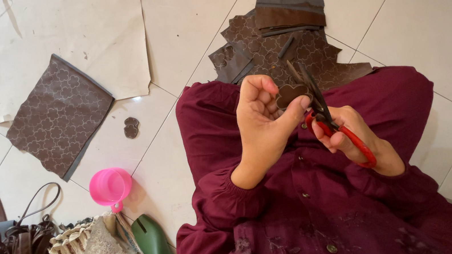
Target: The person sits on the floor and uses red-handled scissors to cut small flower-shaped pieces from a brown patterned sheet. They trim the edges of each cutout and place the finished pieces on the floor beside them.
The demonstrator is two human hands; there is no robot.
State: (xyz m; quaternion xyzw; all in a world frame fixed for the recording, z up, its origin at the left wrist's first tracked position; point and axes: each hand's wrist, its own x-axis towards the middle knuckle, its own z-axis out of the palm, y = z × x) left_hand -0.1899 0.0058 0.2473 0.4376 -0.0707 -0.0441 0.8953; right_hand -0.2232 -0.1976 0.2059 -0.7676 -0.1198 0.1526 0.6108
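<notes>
Pale floor tiles (pixel 443 20) carry brown patterned leather sheets (pixel 58 116) and a pink cup (pixel 110 186) whose contents cannot be seen. Above the maroon lap, the left hand (pixel 263 125) pinches a small leather cutout (pixel 291 94); the right hand (pixel 347 132) grips red-handled scissors (pixel 325 115), blades parted.

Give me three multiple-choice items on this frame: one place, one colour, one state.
1. Where is the pink cup?
A. on the tiled floor, left of the person
B. on the lap
C. on the brown sheet

2. What colour are the scissors' handles?
A. blue
B. red
C. black

3. How is the small brown cut-out?
A. lying on the floor
B. pinched in the left hand
C. under the cup

Answers: 1 A, it stands on white tile beside the sleeve. 2 B, red loops round the right hand's fingers. 3 B, thumb and fingers grip it at the blades.
</notes>
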